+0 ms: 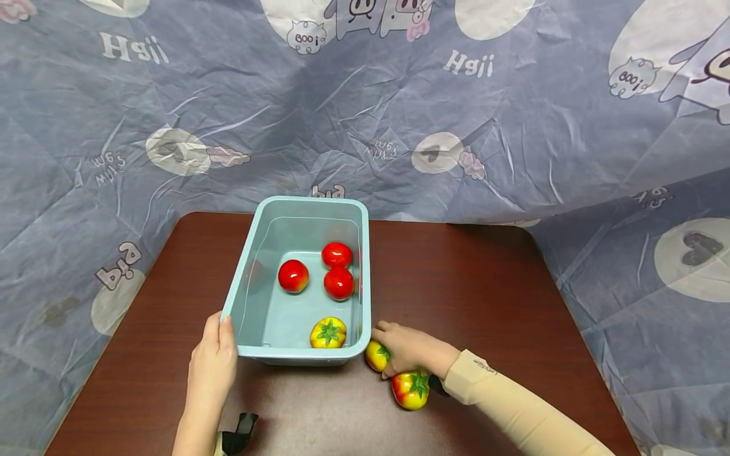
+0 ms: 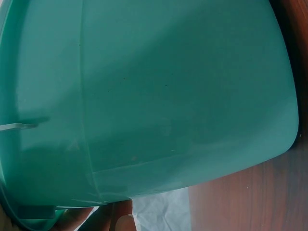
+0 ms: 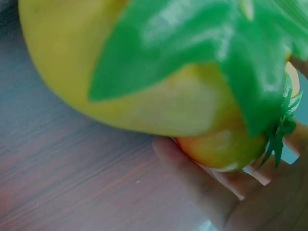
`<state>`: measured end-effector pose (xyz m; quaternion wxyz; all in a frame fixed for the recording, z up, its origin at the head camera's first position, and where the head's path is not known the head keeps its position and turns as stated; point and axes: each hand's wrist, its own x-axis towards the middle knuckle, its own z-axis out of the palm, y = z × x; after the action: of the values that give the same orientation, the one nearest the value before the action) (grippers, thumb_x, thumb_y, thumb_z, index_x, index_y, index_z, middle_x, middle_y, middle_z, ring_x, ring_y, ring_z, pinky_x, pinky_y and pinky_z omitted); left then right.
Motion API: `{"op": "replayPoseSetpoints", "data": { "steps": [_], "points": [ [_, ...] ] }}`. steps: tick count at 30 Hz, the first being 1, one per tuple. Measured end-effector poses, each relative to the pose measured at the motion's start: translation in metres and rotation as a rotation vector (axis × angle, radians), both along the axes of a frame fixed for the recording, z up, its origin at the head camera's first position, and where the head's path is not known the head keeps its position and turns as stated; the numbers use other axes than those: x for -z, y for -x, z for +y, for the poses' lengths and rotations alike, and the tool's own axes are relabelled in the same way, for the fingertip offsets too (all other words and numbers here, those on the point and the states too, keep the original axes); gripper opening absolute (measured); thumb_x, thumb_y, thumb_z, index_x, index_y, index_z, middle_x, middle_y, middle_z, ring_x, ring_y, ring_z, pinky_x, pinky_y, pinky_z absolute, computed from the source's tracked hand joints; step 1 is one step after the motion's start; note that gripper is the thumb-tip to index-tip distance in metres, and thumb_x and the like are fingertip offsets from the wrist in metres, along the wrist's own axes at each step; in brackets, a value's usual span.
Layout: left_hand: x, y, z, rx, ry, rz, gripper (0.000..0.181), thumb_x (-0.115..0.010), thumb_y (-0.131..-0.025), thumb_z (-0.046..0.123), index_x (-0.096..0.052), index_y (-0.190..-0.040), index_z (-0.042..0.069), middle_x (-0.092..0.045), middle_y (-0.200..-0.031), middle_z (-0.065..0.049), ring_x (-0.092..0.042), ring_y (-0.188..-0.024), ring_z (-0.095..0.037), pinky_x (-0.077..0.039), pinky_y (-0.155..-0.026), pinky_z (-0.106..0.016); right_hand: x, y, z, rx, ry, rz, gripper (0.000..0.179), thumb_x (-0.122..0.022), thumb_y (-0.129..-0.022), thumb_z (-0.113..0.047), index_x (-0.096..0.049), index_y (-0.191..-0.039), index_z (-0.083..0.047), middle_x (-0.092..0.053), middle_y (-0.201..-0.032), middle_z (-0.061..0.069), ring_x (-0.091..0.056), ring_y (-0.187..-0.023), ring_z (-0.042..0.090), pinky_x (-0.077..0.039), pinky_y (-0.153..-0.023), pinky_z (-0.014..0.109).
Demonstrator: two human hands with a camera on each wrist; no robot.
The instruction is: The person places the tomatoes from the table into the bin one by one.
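I see the left hand (image 1: 212, 362) gripping the tub (image 1: 274, 352) at seven o'clock; the right hand (image 1: 412, 349) clasps a fruit (image 1: 376, 356) outside, at four, a second fruit (image 1: 409, 391) just beside; four fruits (image 1: 293, 276) sit inside.

In 1 bin (image 1: 279, 352), 3 red fruits (image 1: 293, 276) (image 1: 337, 255) (image 1: 339, 283) & 1 yellow fruit (image 1: 327, 332) are counted, and outside it 2 more yellowish fruits (image 1: 376, 356) (image 1: 409, 389) are found, i.e. 6 pcs. in tot., while also 1 table (image 1: 456, 285), 1 left hand (image 1: 212, 364) & 1 right hand (image 1: 412, 350) are seen, i.e. 2 hands altog.
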<state>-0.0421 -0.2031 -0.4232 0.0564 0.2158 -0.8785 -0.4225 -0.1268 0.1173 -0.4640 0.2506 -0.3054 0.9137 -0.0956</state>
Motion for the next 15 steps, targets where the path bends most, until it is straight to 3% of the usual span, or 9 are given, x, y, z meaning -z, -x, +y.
{"op": "replayPoseSetpoints", "data": {
  "steps": [9,15],
  "points": [
    [0.001,0.0,0.0,0.002,0.004,0.006,0.048,-0.025,-0.107,0.036,-0.041,-0.142,0.007,-0.055,-0.131,-0.032,-0.053,-0.114,-0.053,-0.038,-0.088,-0.066,-0.01,0.003,0.008,0.008,0.056,0.03,0.067,-0.088,-0.07,-0.026,-0.058,-0.128,-0.011,-0.056,-0.121,0.008,-0.056,-0.104,0.024,-0.052,-0.09,0.043],
    [0.003,0.0,-0.001,0.004,0.013,0.009,0.048,-0.025,-0.107,0.036,-0.04,-0.142,0.007,-0.055,-0.131,-0.033,-0.053,-0.115,-0.054,-0.038,-0.088,-0.067,-0.025,0.013,0.019,0.039,0.118,0.063,0.066,-0.086,-0.072,-0.021,-0.057,-0.131,-0.013,-0.056,-0.118,0.004,-0.055,-0.101,0.021,-0.052,-0.088,0.042]
  ]
}}
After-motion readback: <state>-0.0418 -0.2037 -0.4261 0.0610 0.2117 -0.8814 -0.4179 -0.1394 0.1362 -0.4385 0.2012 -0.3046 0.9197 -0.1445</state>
